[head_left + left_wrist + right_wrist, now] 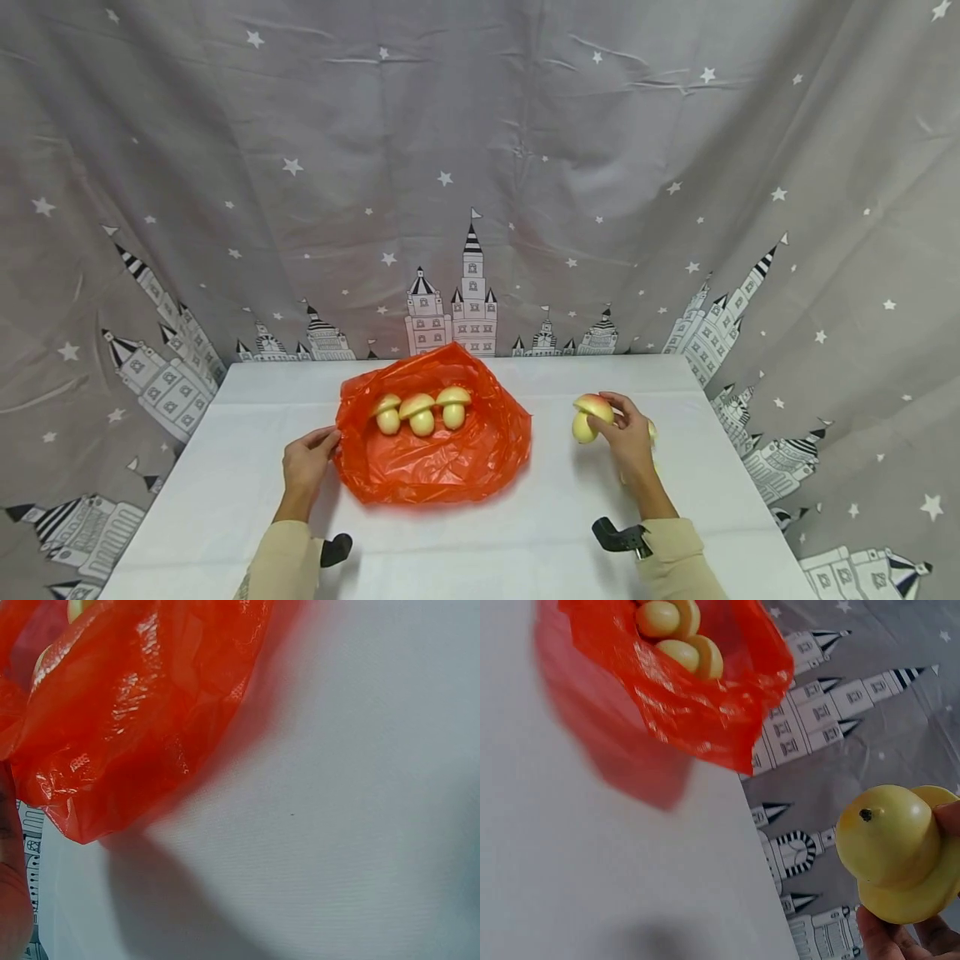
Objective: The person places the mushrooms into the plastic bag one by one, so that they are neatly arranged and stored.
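Dim, perhaps soft wrist views; glare on bag (142, 712)

Gap between bag (431, 473) and right hand (632, 433)

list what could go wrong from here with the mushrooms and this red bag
The held mushroom could slip and drop, since the right-hand grip has it raised above the white table. The thin, crinkled red bag might sag or shift if the left-hand grip at its edge loosens. Adding another could nudge the three mushrooms lying in a row inside.
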`<state>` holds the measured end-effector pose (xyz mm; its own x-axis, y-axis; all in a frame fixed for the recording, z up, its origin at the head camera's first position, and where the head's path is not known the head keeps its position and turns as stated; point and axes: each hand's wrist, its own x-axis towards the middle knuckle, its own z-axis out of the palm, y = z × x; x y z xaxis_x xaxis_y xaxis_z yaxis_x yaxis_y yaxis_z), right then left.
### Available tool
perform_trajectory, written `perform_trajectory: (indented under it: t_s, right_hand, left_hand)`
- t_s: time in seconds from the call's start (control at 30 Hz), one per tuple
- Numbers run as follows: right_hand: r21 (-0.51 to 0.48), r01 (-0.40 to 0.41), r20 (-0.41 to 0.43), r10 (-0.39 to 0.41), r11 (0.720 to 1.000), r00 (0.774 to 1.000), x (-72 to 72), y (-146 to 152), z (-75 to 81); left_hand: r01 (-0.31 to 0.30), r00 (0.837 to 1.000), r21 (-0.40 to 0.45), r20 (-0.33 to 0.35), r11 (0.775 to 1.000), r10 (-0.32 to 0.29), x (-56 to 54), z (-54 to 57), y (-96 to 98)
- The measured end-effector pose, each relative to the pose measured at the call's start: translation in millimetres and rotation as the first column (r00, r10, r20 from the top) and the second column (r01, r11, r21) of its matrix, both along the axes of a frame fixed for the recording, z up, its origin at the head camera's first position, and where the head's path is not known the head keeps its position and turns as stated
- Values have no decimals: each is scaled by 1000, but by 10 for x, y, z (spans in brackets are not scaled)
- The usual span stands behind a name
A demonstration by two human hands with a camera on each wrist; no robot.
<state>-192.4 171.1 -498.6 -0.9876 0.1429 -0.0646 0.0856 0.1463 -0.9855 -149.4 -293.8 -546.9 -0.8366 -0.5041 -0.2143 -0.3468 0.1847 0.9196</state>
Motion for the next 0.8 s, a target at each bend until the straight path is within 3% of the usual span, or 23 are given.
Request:
perform_trajectory:
  t_s: [0.37, 0.8]
  right_hand:
    - [-33, -87, -64, 85, 996, 994, -84, -424, -46]
    - [20, -193, -66, 194, 981, 979, -91, -844, -162]
  left_hand:
    - [-13, 1000, 7, 3, 1000, 13, -21, 13, 9]
    - [-17, 1000, 7, -15, 1000, 17, -12, 21, 18]
